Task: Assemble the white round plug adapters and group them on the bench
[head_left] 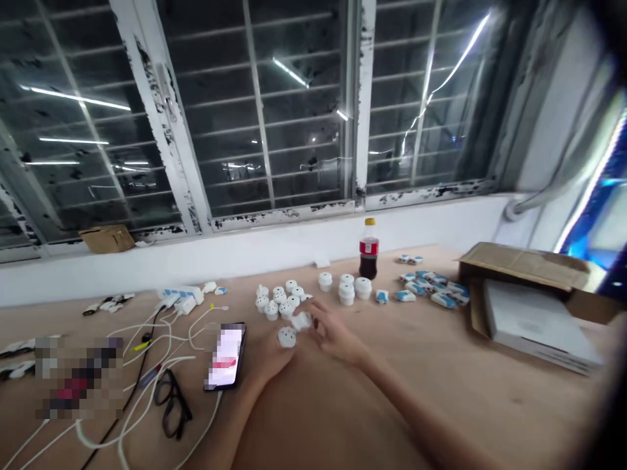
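My left hand (274, 352) is closed around a round white plug adapter (287, 337) with dark holes in its face. To its right, the fingers of my right hand (330, 329) are bent around a translucent white piece (302, 321), whose exact kind is blurred. The two held pieces are close together above the table. Just beyond my hands stands a cluster of similar white adapters (279, 296), several of them with holes on top. Farther right is a smaller group of white round pieces (347, 291), some of them stacked.
A cola bottle (369, 251) stands at the back, left of several blue-and-white pieces (426, 287). An open cardboard box (519, 264) holds a white box (536, 326). On the left lie a phone (226, 356), eyeglasses (172, 403), tangled cables (147, 418) and a power strip (182, 299).
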A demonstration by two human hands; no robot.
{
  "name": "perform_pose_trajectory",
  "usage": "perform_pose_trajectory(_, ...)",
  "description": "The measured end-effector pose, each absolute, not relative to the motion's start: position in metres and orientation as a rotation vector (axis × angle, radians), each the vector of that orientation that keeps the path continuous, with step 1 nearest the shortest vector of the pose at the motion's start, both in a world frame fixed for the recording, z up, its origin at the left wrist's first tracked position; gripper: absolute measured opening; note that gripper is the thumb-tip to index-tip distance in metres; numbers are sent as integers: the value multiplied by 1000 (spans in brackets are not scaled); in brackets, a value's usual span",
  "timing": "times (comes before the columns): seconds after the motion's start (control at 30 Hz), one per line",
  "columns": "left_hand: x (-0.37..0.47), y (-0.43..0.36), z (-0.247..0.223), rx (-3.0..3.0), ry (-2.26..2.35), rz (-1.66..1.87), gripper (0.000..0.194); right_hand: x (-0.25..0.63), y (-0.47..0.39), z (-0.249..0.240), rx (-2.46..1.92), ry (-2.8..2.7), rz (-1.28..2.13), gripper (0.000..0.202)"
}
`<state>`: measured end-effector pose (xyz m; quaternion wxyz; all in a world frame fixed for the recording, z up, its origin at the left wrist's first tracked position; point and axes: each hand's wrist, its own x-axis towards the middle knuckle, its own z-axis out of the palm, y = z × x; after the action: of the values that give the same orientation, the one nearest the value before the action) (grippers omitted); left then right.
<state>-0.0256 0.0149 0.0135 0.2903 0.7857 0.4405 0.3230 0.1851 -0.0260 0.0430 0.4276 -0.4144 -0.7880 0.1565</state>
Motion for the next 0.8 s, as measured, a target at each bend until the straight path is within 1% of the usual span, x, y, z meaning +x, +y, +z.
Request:
perform_pose_trajectory(0.1, -25, 23, 3, 2065, 1184, 982, 27, 199, -14, 37, -1396, -1757, 121, 34)
perform_pose_trajectory(0.2, -24, 29, -2, 2124, 1128, 1016, 19, 212, -2, 25, -1577, -1667, 21, 29)
perform_pose_trajectory(0.27, -23, 31, -4, 2152, 1093, 1038, 16, 216, 4, 16, -1589, -1689, 58, 28)
perform_pose_trajectory(0.4, -23, 35, -6, 2163, 1099, 1116, 20, 217, 12, -3, -1585, -1733, 105, 35)
perform_pose_trajectory(0.5, -24, 36, -5, 2193, 1097, 1085, 23, 215, 17, -11, -1578, -1738, 111, 39)
perform_pose_trajectory(0.67, -25, 29, 1, 2208, 1199, 981, 28, 215, 22, -14, -1575, -1780, 89, 22)
perform_pose_trajectory(0.8, -24, 27, 1, 2117, 1262, 1042, 42, 212, 21, -16, -1541, -1875, 65, 18)
